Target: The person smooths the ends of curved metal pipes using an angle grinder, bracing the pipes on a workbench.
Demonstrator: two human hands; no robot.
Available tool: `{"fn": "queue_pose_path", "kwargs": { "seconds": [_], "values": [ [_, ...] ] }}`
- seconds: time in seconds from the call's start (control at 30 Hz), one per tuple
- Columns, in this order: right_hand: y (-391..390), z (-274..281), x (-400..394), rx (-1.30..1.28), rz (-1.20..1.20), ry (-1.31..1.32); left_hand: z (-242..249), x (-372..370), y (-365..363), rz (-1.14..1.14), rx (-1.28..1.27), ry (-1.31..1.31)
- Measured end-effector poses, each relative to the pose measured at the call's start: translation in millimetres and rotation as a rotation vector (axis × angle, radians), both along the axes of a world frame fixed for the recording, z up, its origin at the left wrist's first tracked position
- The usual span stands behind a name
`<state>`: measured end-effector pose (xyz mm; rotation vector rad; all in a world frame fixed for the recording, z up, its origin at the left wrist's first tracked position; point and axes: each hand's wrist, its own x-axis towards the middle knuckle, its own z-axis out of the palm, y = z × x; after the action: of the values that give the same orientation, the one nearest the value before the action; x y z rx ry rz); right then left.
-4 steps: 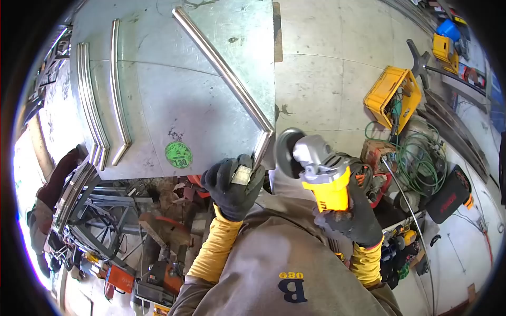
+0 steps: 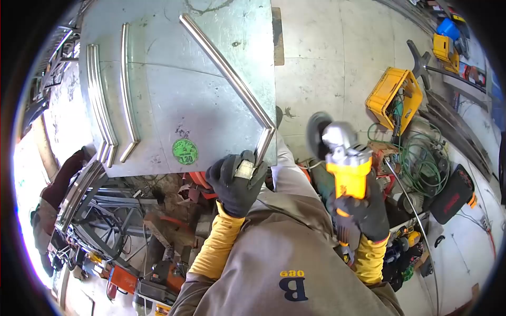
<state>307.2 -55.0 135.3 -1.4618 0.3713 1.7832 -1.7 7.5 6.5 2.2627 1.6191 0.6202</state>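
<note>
My left hand [image 2: 237,181], in a dark glove with a pale patch on its back, is closed around the short end of a bent shiny metal tube [image 2: 226,72]. The tube's long leg lies across the metal tabletop [image 2: 158,95], its bend near the table's right edge. In my gloved right hand [image 2: 365,208] is a yellow and grey angle grinder [image 2: 350,168], held upright to the right of the table. Its disc [image 2: 319,136] looks blurred and stands apart from the tube. Further left on the tabletop lie a single bent tube [image 2: 126,87] and a bundle of similar tubes [image 2: 99,100].
A round green sticker [image 2: 185,151] is on the tabletop. To the right are a yellow crate [image 2: 389,95], coiled green hose [image 2: 424,152] and a long thin rod [image 2: 412,210]. A metal frame [image 2: 105,210] stands lower left, near another person's sleeve [image 2: 66,176].
My right hand has carried the angle grinder rightward, away from the tube. My left hand keeps its hold on the tube. The view has shifted slightly.
</note>
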Motion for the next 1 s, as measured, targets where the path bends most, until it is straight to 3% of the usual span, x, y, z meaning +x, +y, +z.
{"fn": "queue_pose_path", "kwargs": {
  "seconds": [0.03, 0.07, 0.2, 0.3, 0.4, 0.5, 0.63, 0.73, 0.77, 0.83, 1.0],
  "values": [
    [8.2, 14.4, -8.6, 0.28, 0.381, -0.542, 5.4, -1.1, 2.4, -0.024, -0.016, 0.022],
    [7.9, 15.3, -6.5, 0.261, 0.224, -0.558, 9.2, 1.4, 7.1, -0.038, -0.027, -0.023],
    [16.0, 10.4, 16.1, 0.263, 0.036, -0.666, 24.2, -21.6, 31.7, -0.041, -0.171, -0.273],
    [13.5, 13.0, 29.0, 0.325, -0.129, -0.678, 37.4, -36.1, 79.1, -0.084, 0.11, -0.071],
    [-1.4, 15.2, 37.8, 0.465, -0.231, -0.76, 58.0, -40.1, 145.8, -0.275, 0.142, 0.005],
    [-17.5, 13.4, 42.0, 0.619, -0.256, -0.856, 59.3, -28.8, 205.4, -0.487, 0.381, 0.052],
    [-44.9, -8.9, 48.1, 0.694, -0.327, -0.93, 36.2, -5.6, 259.5, -0.754, 0.469, 0.144],
    [-73.4, -42.8, 60.6, 0.716, -0.383, -0.927, 34.6, 15.9, 270.0, -0.93, 0.428, 0.401],
    [-83.3, -44.7, 67.8, 0.672, -0.162, -1.128, 32.7, 22.2, 266.4, -0.949, 0.41, 0.51],
    [-81.8, -39.9, 66.0, 0.741, -0.349, -0.858, 33.3, 31.7, 264.1, -0.907, 0.385, 0.576],
    [-74.8, -20.7, 55.1, 0.741, -0.415, -0.824, 44.1, 38.5, 276.6, -0.975, 0.415, 0.619]
  ]
}}
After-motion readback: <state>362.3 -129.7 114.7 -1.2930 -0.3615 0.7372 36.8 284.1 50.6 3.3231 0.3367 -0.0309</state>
